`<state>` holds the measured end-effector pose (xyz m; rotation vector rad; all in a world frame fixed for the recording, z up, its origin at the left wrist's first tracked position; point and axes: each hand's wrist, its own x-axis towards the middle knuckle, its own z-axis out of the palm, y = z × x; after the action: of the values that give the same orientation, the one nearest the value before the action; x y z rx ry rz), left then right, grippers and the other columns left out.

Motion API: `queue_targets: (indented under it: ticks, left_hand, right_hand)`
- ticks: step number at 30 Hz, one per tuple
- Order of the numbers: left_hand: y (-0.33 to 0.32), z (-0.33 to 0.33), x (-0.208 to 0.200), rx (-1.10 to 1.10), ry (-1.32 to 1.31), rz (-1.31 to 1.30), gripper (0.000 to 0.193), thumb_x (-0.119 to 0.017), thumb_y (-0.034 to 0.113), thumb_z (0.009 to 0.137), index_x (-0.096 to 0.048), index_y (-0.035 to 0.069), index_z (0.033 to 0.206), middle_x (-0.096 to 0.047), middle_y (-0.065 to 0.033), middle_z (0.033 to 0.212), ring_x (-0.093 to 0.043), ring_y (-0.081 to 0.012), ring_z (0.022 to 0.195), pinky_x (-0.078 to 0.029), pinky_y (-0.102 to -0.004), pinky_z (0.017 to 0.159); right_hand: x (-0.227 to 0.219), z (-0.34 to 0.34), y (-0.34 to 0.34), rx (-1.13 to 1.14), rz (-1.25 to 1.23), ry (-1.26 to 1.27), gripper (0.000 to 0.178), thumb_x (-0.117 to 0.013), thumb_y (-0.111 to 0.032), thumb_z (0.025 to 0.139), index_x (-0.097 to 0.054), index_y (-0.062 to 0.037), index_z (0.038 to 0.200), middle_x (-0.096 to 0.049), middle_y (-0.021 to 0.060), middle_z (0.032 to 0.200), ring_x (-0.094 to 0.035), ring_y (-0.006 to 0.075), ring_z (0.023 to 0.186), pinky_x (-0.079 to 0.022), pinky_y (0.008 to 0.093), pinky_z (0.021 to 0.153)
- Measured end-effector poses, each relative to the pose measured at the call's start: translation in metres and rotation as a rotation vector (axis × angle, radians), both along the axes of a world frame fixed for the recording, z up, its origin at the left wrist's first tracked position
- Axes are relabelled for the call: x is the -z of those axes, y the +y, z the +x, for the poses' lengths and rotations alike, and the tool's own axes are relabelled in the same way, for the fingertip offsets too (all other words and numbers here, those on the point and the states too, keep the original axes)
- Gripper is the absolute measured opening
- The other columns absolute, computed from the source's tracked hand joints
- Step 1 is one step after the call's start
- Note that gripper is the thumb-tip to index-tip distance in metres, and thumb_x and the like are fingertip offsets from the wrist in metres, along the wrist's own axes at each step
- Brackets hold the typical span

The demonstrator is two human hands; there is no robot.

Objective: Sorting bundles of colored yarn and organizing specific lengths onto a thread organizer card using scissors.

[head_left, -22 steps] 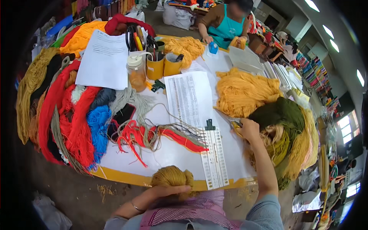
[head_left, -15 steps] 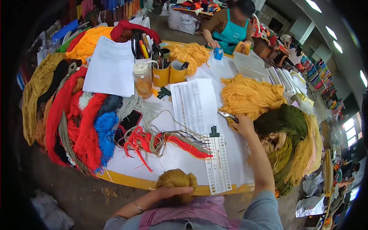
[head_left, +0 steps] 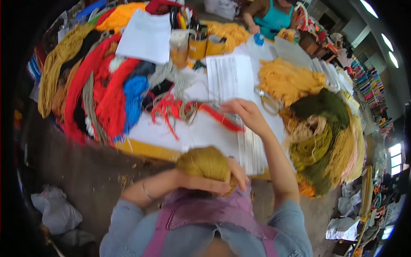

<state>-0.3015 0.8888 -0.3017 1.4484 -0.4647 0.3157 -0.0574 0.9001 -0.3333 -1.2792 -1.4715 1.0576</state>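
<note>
My left hand [head_left: 192, 182] is wrapped round a golden-olive skein of yarn [head_left: 204, 162] just off the table's front edge, its thumb across the near side and fingers curled round the right side. My right hand [head_left: 246, 113] is over the table, fingers stretched leftward and slightly blurred, with no object visible in them. Beneath its fingertips runs a bundle of red and grey yarn strands [head_left: 220, 118]. These strands reach a white thread card with holes [head_left: 251, 152], partly behind my right arm. A pair of scissors [head_left: 269, 103] lies right of that hand, apart from it.
Heaped skeins in red [head_left: 92, 92], blue [head_left: 135, 92] and other colours cover the table's left. Orange-yellow yarn [head_left: 289, 81] and dark green yarn [head_left: 321, 105] lie right. Printed sheets [head_left: 229, 77] and yellow tool cups [head_left: 197, 48] stand farther back. A person in a teal apron [head_left: 274, 19] sits opposite.
My right hand has let go of the scissors and moved left over the red yarn strands. The golden-olive skein is raised and turned in my left hand. The view has tilted downward.
</note>
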Motion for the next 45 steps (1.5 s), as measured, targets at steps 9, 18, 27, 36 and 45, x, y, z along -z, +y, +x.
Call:
queue_targets:
  ticks: [9, 18, 27, 36, 45]
  left_hand:
    - [0.044, -0.141, -0.132, -0.291, -0.372, -0.824, 0.022, -0.048, 0.016, 0.093, -0.043, 0.012, 0.072, -0.046, 0.0000, 0.070, -0.049, -0.0143, 0.078, -0.037, -0.0338, 0.084]
    - [0.107, -0.326, -0.038, -0.660, -0.603, -0.752, 0.097, -0.037, 0.067, 0.093, -0.016, -0.012, 0.145, -0.030, -0.0261, 0.149, -0.032, -0.0373, 0.138, -0.025, -0.0506, 0.117]
    - [-0.016, -0.142, 0.067, -1.059, 0.507, -0.135, 0.024, -0.056, 0.021, 0.098, -0.066, 0.000, 0.105, -0.068, -0.0043, 0.091, -0.062, -0.0113, 0.080, -0.051, -0.0251, 0.075]
    - [-0.042, -0.127, 0.161, -0.795, 0.965, 0.088, 0.024, -0.059, 0.023, 0.093, -0.068, 0.000, 0.090, -0.068, -0.0089, 0.077, -0.066, -0.0152, 0.071, -0.049, -0.0287, 0.065]
    - [-0.045, -0.101, 0.224, -1.036, 0.956, 0.143, 0.023, -0.060, 0.020, 0.090, -0.067, 0.000, 0.097, -0.068, -0.0160, 0.086, -0.066, -0.0242, 0.077, -0.050, -0.0345, 0.072]
  right_hand:
    - [0.058, -0.147, -0.064, -0.941, -0.821, 0.743, 0.098, -0.015, -0.080, 0.088, -0.050, 0.0038, 0.125, -0.068, 0.0246, 0.100, -0.068, 0.0289, 0.065, -0.055, 0.0367, 0.069]
    - [0.055, -0.086, -0.138, -0.764, -0.486, 0.801, 0.055, -0.070, -0.014, 0.075, -0.048, 0.0123, 0.118, -0.062, 0.0211, 0.080, -0.059, 0.0209, 0.046, -0.055, 0.0363, 0.055]
    - [0.048, -0.052, -0.193, -0.265, -0.598, 0.700, 0.065, -0.075, -0.003, 0.064, -0.049, 0.0143, 0.121, -0.064, 0.0182, 0.073, -0.048, 0.0128, 0.036, -0.037, 0.0258, 0.032]
    - [0.019, -0.018, -0.231, -0.596, -0.657, -0.002, 0.021, -0.078, -0.014, 0.076, -0.065, 0.0016, 0.080, -0.060, 0.0046, 0.059, -0.053, 0.0115, 0.043, -0.040, 0.0273, 0.041]
    - [0.019, -0.012, -0.240, -0.538, -0.853, -0.129, 0.017, -0.077, -0.010, 0.075, -0.064, 0.0004, 0.076, -0.059, 0.0026, 0.055, -0.054, 0.0104, 0.043, -0.040, 0.0257, 0.039]
